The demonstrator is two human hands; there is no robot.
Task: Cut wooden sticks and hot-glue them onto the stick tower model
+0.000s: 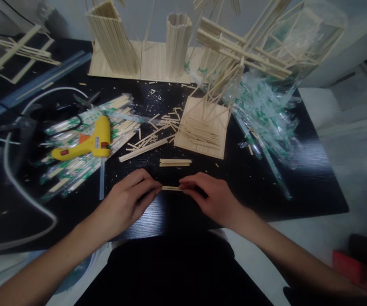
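Observation:
My left hand [129, 199] and my right hand [209, 197] meet near the front of the black table [298, 182]. Each pinches one end of a short bundle of wooden sticks [171, 188] held flat just above the tabletop. A second short stack of sticks [174, 162] lies a little beyond the hands. Further back stands a square stick-built base [202, 127] with thin upright sticks rising from it.
A yellow glue gun [90, 142] rests on wrapped chopstick packets at the left. Loose cut sticks [148, 142] lie in the middle. Empty plastic wrappers [266, 114] pile at the right. Stick-built towers [113, 38] stand at the back. A white cable [27, 195] loops on the left.

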